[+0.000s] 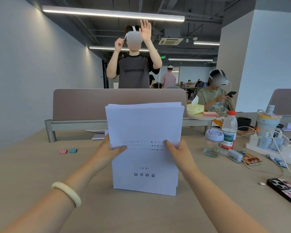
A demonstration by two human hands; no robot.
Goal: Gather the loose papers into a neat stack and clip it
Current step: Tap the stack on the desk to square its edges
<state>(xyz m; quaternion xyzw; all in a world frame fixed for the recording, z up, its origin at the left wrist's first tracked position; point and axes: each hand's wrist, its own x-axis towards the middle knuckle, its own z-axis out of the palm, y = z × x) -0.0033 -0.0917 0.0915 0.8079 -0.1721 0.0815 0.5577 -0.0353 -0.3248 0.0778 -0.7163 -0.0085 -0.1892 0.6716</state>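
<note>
Both forearms are being stretched forward over the smooth tan counter point(40, 174), a pale rounded bangle point(66, 193) being worn on the left wrist. The stack point(144, 148) of white printed sheets is being held upright, its bottom edge resting on the counter. It is being pinched at its side edges by the left hand point(107, 153) and right hand point(179, 153), each grip pressed onto paper, thumbs in front. Farther left, two small clips point(67, 150), pink and teal, are lying side by side.
</note>
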